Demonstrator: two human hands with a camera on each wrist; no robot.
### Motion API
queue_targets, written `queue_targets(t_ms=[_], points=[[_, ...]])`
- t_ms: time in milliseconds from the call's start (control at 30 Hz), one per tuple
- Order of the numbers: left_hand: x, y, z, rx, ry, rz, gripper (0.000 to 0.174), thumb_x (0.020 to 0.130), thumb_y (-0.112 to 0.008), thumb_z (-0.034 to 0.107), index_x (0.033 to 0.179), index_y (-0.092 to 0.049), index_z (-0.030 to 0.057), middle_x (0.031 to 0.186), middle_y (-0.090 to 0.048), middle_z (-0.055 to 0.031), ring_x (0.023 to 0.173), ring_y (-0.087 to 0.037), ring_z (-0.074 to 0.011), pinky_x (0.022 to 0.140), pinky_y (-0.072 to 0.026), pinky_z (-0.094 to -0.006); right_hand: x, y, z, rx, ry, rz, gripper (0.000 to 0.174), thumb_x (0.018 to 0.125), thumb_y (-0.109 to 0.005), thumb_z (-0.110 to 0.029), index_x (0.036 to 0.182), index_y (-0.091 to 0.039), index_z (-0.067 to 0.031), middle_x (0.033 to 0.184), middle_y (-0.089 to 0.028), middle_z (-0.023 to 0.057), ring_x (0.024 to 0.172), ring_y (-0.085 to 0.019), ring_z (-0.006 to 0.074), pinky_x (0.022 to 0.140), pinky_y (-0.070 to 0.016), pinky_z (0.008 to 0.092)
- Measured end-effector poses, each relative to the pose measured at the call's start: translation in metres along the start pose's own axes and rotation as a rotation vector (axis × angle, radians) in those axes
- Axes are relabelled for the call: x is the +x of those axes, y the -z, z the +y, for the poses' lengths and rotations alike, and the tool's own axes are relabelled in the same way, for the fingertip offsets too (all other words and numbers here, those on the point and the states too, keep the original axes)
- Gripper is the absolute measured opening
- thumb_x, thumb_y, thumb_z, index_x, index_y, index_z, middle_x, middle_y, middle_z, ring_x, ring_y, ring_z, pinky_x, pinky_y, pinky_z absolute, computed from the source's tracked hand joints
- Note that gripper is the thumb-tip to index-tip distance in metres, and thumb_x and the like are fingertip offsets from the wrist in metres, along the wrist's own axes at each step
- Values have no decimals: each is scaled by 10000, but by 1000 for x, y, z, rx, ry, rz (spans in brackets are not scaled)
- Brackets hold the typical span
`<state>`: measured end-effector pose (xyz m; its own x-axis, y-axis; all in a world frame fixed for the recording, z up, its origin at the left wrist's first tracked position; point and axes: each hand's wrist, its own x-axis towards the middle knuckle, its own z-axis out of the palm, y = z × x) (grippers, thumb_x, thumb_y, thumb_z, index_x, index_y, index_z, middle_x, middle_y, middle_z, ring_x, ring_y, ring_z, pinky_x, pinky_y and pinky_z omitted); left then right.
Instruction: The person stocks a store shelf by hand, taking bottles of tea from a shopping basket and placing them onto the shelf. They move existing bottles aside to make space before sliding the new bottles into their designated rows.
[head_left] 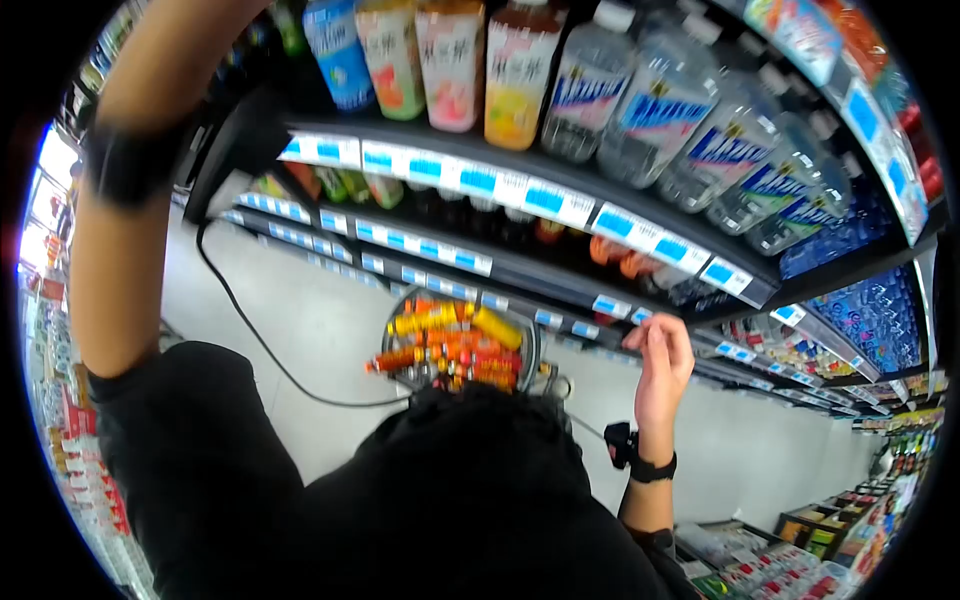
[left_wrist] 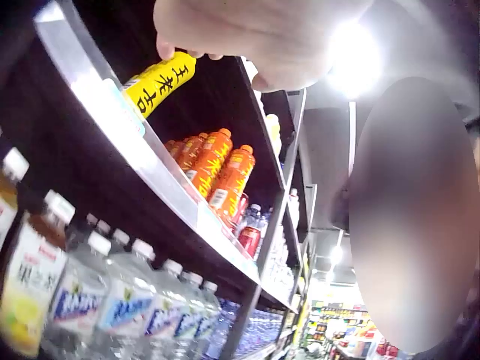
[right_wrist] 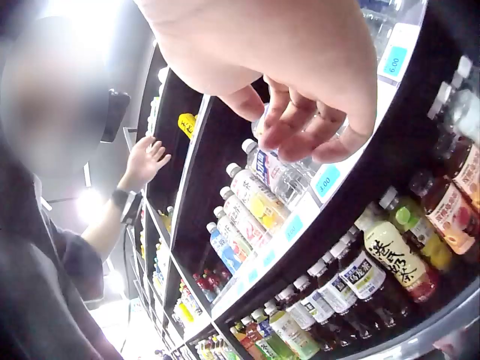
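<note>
At the upper shelf [left_wrist: 150, 154], reaches up with the left hand [right_wrist: 145, 163], fingers spread and slightly bent, pinching nothing visible. Just beside those fingertips, has the yellow bottle [left_wrist: 160, 82] behind the clear front lip [left_wrist: 101, 97], black characters on its label. In the left wrist view, overlaps its capped end with one fingertip; cannot tell whether touching. Farther along from the same fingers, on the same shelf, shows upright orange bottles [left_wrist: 234, 180] in rows. Below them, shows clear bottles [head_left: 660, 110] with white caps, next to fruit tea bottles [head_left: 515, 80], above a strip of price tags [head_left: 480, 180].

Beside the lower shelves, holds the right hand [head_left: 662, 372] raised, fingers loosely curled and a little apart, gripping nothing visible. In the right wrist view, overlaps the clear bottles with these fingers; cannot tell how near. Well below both hands' fingers, in front of the body, shows a basket [head_left: 535, 350] of orange and yellow drinks [head_left: 497, 328], lying side by side.
</note>
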<state>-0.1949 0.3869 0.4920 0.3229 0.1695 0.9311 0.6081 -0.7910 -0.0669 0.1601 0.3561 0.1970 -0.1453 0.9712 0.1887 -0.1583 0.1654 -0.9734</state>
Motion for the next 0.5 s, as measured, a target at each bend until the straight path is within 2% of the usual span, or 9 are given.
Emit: queue_targets(t_ms=[33,133,200,233,267,333,400,433,500], points=[[-29,14,10,-71,-55,-30,535,877,-664,172,1320,-461,-48,1188,-584,-149,1076,-585,-197,911,-479,-275,-1,0,5,-32,-39,-25,124,977,-532,-110,1013,-586,-3,817,-594,49,787,-570,124,760,-447,262],[-142,80,44,-265,390,-165,474,993,-339,310,1315,-517,11,1336,-516,-224,1254,-495,-386,1109,-337,-482,0,-8,20,-71,-150,-98,120,974,-544,-114,1004,-598,-11,810,-597,41,781,-577,122,756,-446,254],[-205,23,85,-170,651,201,202,963,-505,79,1138,-561,-5,1034,-607,-136,1001,-599,-247,929,-482,-396,1,-16,34,-110,-214,-157,120,972,-549,-116,1002,-600,-12,808,-597,39,779,-579,119,751,-447,252],[-242,12,95,-123,906,301,143,949,-552,37,1083,-572,-9,997,-620,-107,943,-613,-196,878,-496,-335,1,-22,41,-137,-243,-188,119,971,-555,-118,1000,-601,-13,805,-597,37,778,-580,117,746,-448,250],[-281,3,100,-112,1115,400,78,947,-570,63,1014,-580,26,938,-614,-51,859,-591,-131,787,-472,-265,1,-27,47,-158,-268,-211,119,966,-568,-124,994,-601,-13,805,-597,35,776,-581,114,738,-450,248],[-364,-5,110,-53,1463,446,78,944,-564,82,1000,-585,31,906,-604,-17,807,-585,-110,751,-475,-246,1,-38,55,-192,-306,-265,119,966,-569,-124,996,-601,-13,804,-596,34,776,-581,113,739,-450,248],[-451,-13,129,-67,1768,539,94,929,-549,86,1002,-583,37,895,-605,-21,772,-586,-110,717,-484,-248,0,-47,62,-211,-350,-316,115,964,-574,-118,1000,-601,-12,813,-596,30,777,-578,108,740,-447,244],[-485,-19,143,-68,1880,597,120,914,-532,84,1016,-579,42,890,-605,-25,760,-586,-108,694,-488,-247,-1,-50,64,-221,-364,-334,115,964,-574,-118,1000,-601,-12,813,-596,30,777,-578,108,740,-447,244],[-549,-31,168,-10,2134,582,144,915,-528,110,1040,-573,55,873,-599,-30,699,-576,-107,608,-476,-251,-3,-57,67,-266,-394,-358,112,964,-576,-114,997,-599,-9,825,-595,29,778,-576,105,739,-443,243]])
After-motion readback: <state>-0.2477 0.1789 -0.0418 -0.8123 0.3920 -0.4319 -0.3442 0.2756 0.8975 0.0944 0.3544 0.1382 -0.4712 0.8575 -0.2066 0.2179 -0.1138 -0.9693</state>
